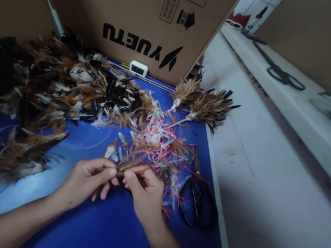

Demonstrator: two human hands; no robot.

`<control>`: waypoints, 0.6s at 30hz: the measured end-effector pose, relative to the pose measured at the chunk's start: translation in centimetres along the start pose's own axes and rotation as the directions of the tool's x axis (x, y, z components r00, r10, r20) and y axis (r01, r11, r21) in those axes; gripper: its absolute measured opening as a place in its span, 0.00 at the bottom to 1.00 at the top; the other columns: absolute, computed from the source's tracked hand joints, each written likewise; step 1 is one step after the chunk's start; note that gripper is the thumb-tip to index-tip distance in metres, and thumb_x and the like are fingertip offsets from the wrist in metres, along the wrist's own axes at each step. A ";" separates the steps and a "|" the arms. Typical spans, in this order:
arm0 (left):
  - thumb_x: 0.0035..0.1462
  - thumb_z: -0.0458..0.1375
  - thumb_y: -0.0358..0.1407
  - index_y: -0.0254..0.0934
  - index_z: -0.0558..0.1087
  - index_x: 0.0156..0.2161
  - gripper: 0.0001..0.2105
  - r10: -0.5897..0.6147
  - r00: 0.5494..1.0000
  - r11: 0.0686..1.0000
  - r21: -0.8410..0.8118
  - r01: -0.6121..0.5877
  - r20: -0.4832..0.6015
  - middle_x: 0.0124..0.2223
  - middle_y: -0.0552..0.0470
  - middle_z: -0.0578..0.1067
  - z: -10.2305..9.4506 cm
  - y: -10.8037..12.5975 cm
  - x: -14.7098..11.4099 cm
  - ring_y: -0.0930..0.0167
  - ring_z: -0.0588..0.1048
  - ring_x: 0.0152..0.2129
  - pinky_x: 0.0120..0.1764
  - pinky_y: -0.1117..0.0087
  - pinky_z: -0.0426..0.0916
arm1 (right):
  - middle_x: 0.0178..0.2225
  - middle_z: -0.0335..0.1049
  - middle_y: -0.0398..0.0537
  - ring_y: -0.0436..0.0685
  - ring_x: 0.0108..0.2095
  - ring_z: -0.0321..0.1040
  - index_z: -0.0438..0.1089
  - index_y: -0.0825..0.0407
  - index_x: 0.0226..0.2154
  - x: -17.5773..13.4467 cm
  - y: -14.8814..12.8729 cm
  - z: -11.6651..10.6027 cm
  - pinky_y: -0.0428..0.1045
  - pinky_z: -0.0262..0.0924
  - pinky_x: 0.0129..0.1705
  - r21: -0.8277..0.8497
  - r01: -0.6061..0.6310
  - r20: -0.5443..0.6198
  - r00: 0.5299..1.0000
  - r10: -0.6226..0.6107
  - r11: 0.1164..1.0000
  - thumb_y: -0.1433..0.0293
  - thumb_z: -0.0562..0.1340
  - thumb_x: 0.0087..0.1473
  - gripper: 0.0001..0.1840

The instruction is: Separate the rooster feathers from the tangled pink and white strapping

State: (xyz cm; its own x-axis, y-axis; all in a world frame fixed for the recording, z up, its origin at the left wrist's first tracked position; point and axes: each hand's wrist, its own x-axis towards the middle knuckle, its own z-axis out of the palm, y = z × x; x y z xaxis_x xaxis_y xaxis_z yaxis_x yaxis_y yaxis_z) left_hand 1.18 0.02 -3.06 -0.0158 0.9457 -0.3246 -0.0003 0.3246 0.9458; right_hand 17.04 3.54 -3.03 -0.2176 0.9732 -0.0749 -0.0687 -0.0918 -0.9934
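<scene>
Over the blue tabletop (78, 228), my left hand (89, 177) pinches a small bunch of brown feathers (129, 163) between thumb and forefinger. My right hand (146, 190) is closed beside it, thumb and finger pinched on the same bunch from the right. The feathers' lower ends are hidden by my fingers. Just beyond my hands lies a tangle of red and white plastic string (162, 140) with a few loose feathers around it. Black-handled scissors (197, 199) rest on the table to the right of my right hand.
A large heap of brown, black and white feathers (73, 83) covers the far left. Tied feather bundles on sticks (209, 106) lie at the back right. Behind stand a cardboard box (134, 4) and a small white digital display (138, 68). Another pair of scissors (283, 76) lies on the right ledge.
</scene>
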 end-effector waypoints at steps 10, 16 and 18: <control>0.56 0.58 0.45 0.33 0.74 0.32 0.15 0.012 1.000 1.000 0.000 -0.012 0.006 0.26 0.51 0.76 0.2 -0.3 0.1 0.78 0.69 0.13 0.12 0.80 0.62 | 0.20 0.70 0.41 0.47 0.21 0.66 0.70 0.53 0.25 0.0 0.0 0.2 0.44 0.64 0.26 0.057 -0.013 -0.010 1.000 0.014 0.998 0.66 0.65 0.49 0.08; 0.56 0.57 0.45 0.33 0.74 0.32 0.15 0.008 1.000 1.000 0.011 -0.008 0.017 0.25 0.52 0.76 0.3 -0.3 0.0 0.77 0.69 0.13 0.13 0.80 0.62 | 0.20 0.71 0.42 0.48 0.21 0.66 0.70 0.53 0.24 0.0 0.0 0.4 0.44 0.65 0.25 0.086 -0.019 0.000 1.000 0.019 0.996 0.64 0.66 0.49 0.09; 0.57 0.57 0.45 0.33 0.74 0.31 0.15 0.002 1.000 1.000 0.025 -0.003 0.022 0.21 0.53 0.74 0.2 -0.3 0.1 0.78 0.68 0.12 0.13 0.80 0.62 | 0.20 0.71 0.42 0.48 0.21 0.66 0.70 0.53 0.24 0.0 0.0 0.4 0.45 0.65 0.25 0.080 -0.028 -0.001 1.000 0.028 0.996 0.64 0.66 0.49 0.09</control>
State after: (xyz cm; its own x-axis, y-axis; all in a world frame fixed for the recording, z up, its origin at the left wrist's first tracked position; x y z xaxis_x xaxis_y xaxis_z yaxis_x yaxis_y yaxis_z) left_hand 1.43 -0.03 -3.38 0.0065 0.9466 -0.3225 0.0243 0.3222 0.9464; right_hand 16.63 3.46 -2.99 -0.2183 0.9705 -0.1026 -0.1403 -0.1353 -0.9808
